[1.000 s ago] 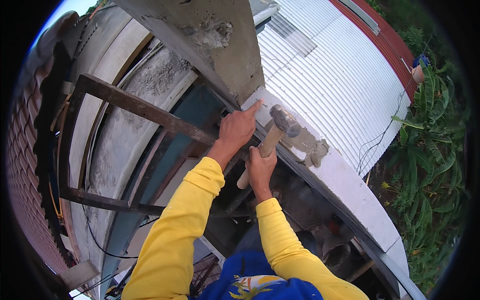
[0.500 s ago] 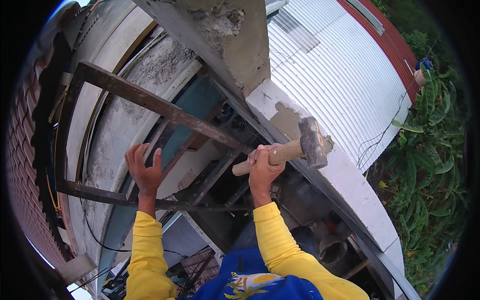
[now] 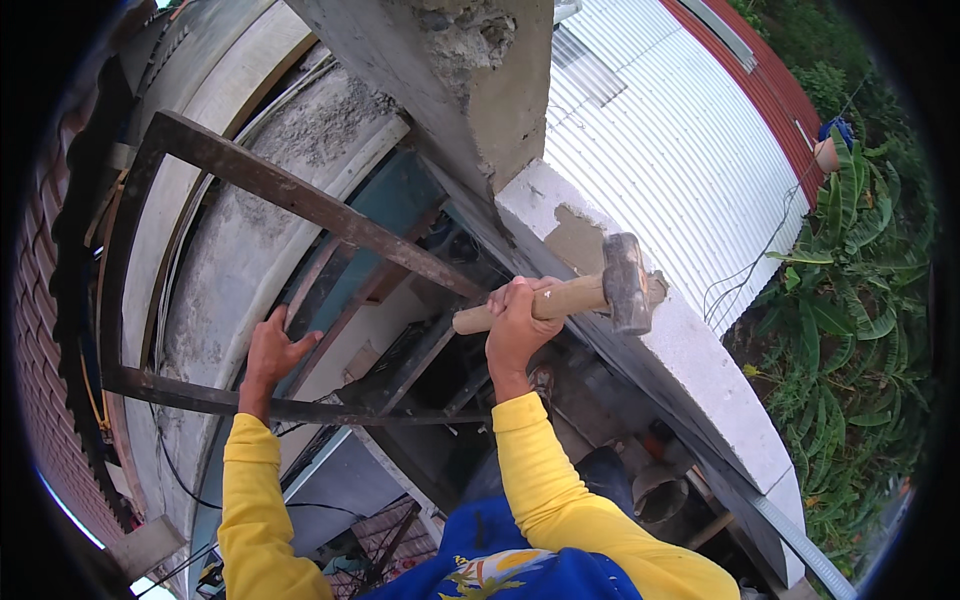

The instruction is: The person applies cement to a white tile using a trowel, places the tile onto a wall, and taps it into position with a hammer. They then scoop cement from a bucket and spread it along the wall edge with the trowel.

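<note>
My right hand (image 3: pixel 519 325) grips the wooden handle of a club hammer (image 3: pixel 626 284). Its worn steel head points right, over the pale top of a concrete wall (image 3: pixel 700 385). My left hand (image 3: pixel 268 355) is above a dark metal frame (image 3: pixel 320 215) with crossbars. Its thumb sticks out to the side, and its fingertips are at a thin crossbar (image 3: pixel 312 283); whether they touch it I cannot tell. Nothing shows in that palm.
A rough concrete column (image 3: pixel 505 110) rises at the top middle. Beyond the wall lie a white corrugated roof (image 3: pixel 670 130) and green plants (image 3: pixel 850 320). Below the frame is a deep drop with a bucket (image 3: pixel 660 495). Roof tiles (image 3: pixel 45 330) line the left.
My left hand has moved left and slightly down, and its fingers have turned toward the thin crossbar. My right hand has shifted slightly left along with the hammer handle.
</note>
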`<state>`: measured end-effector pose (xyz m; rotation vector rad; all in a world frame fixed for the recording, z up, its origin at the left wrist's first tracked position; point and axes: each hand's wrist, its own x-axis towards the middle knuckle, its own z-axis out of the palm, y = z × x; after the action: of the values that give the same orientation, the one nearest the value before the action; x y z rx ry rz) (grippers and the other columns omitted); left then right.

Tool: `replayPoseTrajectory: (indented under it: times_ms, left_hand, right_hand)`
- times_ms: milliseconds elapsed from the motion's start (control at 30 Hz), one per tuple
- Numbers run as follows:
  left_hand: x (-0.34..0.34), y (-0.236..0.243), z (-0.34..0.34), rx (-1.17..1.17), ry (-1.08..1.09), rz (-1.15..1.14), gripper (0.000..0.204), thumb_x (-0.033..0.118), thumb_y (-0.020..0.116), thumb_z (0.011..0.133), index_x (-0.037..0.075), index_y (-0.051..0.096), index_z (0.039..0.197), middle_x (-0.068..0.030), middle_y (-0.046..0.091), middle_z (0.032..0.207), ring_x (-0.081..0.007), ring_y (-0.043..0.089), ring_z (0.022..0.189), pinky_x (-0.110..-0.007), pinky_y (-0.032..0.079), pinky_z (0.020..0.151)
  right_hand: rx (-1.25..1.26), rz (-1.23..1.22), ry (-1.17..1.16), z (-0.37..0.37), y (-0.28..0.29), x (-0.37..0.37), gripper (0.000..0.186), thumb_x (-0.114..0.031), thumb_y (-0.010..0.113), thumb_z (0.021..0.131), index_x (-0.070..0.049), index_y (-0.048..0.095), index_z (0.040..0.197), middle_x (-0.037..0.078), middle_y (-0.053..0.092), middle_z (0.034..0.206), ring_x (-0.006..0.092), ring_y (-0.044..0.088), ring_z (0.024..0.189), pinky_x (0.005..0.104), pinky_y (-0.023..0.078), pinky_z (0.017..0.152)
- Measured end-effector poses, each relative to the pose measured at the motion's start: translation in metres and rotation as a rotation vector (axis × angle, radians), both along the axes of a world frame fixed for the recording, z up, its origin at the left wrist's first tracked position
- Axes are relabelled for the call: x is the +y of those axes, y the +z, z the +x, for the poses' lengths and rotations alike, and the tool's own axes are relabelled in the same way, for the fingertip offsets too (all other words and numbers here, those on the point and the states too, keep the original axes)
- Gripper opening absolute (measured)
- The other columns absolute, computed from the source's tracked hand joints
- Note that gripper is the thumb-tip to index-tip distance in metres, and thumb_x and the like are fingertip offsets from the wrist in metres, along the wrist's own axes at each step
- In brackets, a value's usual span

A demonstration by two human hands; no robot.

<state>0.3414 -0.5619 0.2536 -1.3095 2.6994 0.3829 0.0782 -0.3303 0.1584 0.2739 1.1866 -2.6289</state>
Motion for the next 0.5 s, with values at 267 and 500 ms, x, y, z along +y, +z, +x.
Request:
replayPoseTrajectory:
  times_ms: [267,500]
  left_hand:
    - [0.002,-0.006,0.005,-0.028,-0.022,-0.083,0.058,0.034,0.086,0.086,-0.009,0.065,0.121,-0.0366,0.071,0.101,-0.054,0.069,0.099,-0.053,0.056,0.086]
    - [-0.004,-0.006,-0.007,0.017,-0.034,-0.063,0.051,0.03,0.084,0.087,-0.007,0.065,0.117,-0.0346,0.072,0.097,-0.0532,0.071,0.096,-0.053,0.057,0.084]
  right_hand:
    - [0.055,0.087,0.022,-0.007,0.011,0.015,0.016,0.004,0.062,0.098,-0.006,0.05,0.103,0.004,0.056,0.074,0.0112,0.054,0.054,0.0307,0.047,0.051]
    - [-0.121,0.11,0.18,-0.006,-0.011,-0.008,0.019,0.002,0.063,0.097,-0.009,0.047,0.098,0.002,0.053,0.071,0.0121,0.05,0.051,0.0338,0.046,0.051]
